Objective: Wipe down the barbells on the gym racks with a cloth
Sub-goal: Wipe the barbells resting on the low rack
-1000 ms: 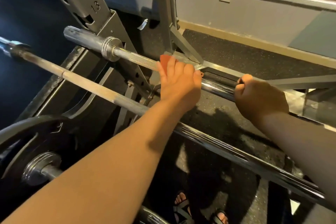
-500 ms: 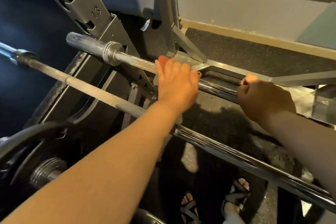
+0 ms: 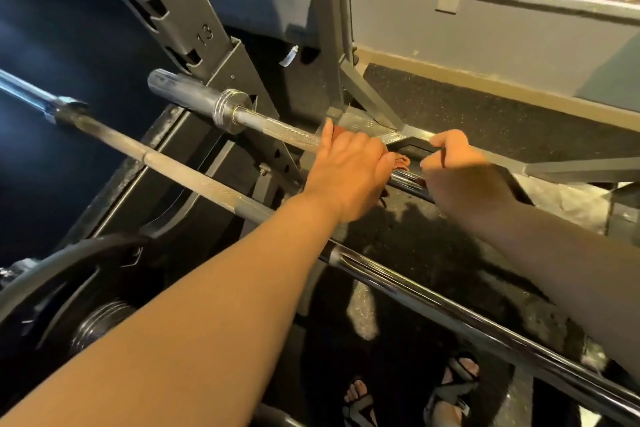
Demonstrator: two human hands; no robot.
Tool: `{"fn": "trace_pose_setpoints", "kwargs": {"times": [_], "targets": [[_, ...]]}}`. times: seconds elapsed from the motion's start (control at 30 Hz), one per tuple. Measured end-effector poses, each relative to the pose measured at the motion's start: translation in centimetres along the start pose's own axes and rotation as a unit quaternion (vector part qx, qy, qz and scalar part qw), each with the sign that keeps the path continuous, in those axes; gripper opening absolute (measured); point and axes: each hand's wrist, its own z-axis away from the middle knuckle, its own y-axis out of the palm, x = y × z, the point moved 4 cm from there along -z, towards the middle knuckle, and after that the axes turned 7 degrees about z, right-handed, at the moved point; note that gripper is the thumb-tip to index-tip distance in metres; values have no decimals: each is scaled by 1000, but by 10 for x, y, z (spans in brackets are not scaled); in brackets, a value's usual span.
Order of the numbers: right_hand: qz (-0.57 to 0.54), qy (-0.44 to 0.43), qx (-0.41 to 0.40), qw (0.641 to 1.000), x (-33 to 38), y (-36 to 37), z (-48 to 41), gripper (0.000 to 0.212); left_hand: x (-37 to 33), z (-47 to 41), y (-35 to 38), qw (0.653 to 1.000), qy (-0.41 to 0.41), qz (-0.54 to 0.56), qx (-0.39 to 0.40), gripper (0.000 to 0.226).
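Note:
Two steel barbells run from upper left to lower right. On the far barbell [image 3: 277, 128], my left hand [image 3: 346, 170] curls over the shaft and wraps an orange-red cloth [image 3: 401, 163] round it; only the cloth's edges show past the fingers. Just to the right, my right hand [image 3: 460, 177] grips the same bar in a fist. The near barbell [image 3: 180, 172] passes under both forearms, and neither hand touches it.
A grey rack upright [image 3: 180, 10] numbered 12 and 13 stands at upper left. A black weight plate [image 3: 62, 281] sits at lower left. Grey frame legs [image 3: 367, 100] meet behind the bars. My sandalled feet [image 3: 446, 392] stand on black rubber flooring.
My left hand has slid right along the far bar with the cloth and its fingers now curl round the shaft. The gap to my right hand has narrowed.

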Motion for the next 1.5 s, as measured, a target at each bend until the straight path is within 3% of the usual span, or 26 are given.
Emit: {"fn": "trace_pose_setpoints", "kwargs": {"times": [0.2,0.33,0.47,0.57,0.63,0.73,0.9,0.97,1.07,1.13,1.2,1.27,1.33,1.4,1.5], "targets": [[58,71,31,995,21,24,-27,32,27,2,-9,998,21,59,21,42],[-53,154,111,980,13,26,-38,49,55,-9,-14,993,-114,0,-14,31],[17,111,50,992,17,18,-36,35,39,-19,-9,973,-213,48,-68,31],[74,46,-66,994,24,15,-29,29,21,-8,-4,978,-162,77,-103,20],[21,75,-53,996,23,16,-30,29,22,3,0,994,-79,28,-67,10],[32,66,-62,995,22,19,-30,30,47,14,-2,999,-12,12,-37,27],[31,36,-74,996,20,21,-30,26,58,4,-9,971,-188,119,-87,32],[24,42,-68,997,21,20,-31,25,24,-3,-5,977,-183,100,-43,24],[40,44,-71,996,22,21,-30,27,-6,9,7,973,-112,195,-42,23],[48,46,-67,996,22,22,-29,28,0,16,2,981,-40,180,-65,29],[57,38,-55,996,22,23,-29,24,17,11,-2,988,-18,150,-39,20],[61,30,-33,997,22,23,-30,19,29,1,-5,998,-41,54,-8,26],[21,50,-32,998,22,21,-29,19,34,-5,-5,996,-91,5,-25,26],[9,56,-35,998,22,20,-30,19,27,-7,-5,987,-144,22,-73,13],[13,58,-31,998,20,20,-30,21,1,0,6,975,-154,129,-89,21]]}}
